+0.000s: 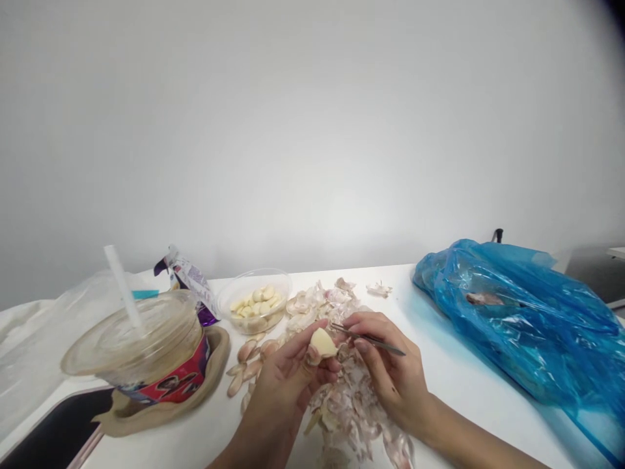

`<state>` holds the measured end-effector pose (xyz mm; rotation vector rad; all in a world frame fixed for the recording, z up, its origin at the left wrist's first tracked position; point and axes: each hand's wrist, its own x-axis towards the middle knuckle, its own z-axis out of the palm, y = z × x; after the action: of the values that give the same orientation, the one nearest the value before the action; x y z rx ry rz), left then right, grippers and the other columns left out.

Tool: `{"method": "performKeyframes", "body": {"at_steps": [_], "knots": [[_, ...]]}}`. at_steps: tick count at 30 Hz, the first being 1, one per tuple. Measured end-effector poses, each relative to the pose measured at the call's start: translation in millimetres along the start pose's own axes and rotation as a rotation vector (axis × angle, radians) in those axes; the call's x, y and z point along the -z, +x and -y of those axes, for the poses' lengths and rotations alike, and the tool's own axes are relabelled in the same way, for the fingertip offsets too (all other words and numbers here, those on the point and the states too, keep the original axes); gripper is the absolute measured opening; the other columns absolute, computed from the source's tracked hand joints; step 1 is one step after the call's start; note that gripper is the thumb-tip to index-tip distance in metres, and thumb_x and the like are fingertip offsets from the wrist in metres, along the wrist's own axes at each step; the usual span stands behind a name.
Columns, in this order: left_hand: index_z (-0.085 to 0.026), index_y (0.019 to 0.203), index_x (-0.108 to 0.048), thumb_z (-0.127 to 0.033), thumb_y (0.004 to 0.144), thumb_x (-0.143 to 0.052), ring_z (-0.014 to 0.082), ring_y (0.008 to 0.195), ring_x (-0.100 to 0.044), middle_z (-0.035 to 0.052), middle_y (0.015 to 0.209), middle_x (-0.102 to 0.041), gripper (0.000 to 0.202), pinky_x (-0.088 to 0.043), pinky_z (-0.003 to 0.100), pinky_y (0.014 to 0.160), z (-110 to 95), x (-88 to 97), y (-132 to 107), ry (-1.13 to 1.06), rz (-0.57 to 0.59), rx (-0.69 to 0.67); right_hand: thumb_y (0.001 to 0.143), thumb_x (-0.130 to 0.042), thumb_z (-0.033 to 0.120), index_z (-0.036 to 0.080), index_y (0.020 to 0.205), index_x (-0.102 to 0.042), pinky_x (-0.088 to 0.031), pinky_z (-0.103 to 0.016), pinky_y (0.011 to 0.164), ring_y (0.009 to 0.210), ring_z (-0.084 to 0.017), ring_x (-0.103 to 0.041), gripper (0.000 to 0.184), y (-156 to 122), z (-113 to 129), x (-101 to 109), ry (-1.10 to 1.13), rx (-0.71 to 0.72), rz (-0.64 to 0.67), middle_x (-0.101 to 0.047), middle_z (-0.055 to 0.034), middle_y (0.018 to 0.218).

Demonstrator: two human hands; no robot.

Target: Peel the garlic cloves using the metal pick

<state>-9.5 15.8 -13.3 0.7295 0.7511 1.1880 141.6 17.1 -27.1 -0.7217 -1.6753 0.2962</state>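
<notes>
Plain pale wall [312, 143] rises behind a white worktop [459, 365]. At its middle, the left hand [286, 374] has its grip closed on a peeled garlic clove [322, 342], pinched between thumb and fingers. The right hand's [398, 368] grip is closed around a thin metal tool [390, 347], its tip just beside the clove; contact is unclear. Papery skins [349, 407] lie beneath both hands, with unpeeled cloves [251, 370] to the left. Beyond those, a clear tub [225, 303] holds peeled cloves [258, 301]. A lidded cup [170, 374] stands left, a blue bag [512, 326] right.
</notes>
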Motion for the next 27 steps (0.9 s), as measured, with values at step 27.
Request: {"method": "performKeyframes", "body": {"at_steps": [27], "knots": [[-0.024,0.098,-0.065,-0.022,0.076,-0.058,0.0122,0.081,-0.064,0.0017,0.096,-0.07,0.022,-0.05,0.019,0.073,-2.9,-4.0,-2.5,0.038,-0.017,0.013,0.077,-0.049,-0.003,0.015,0.103,-0.052,-0.052,-0.025,0.074,0.089,-0.015,-0.061,0.031,-2.4,11.1,12.0,0.027,0.166,0.058,-0.064,-0.0064,0.095]]}}
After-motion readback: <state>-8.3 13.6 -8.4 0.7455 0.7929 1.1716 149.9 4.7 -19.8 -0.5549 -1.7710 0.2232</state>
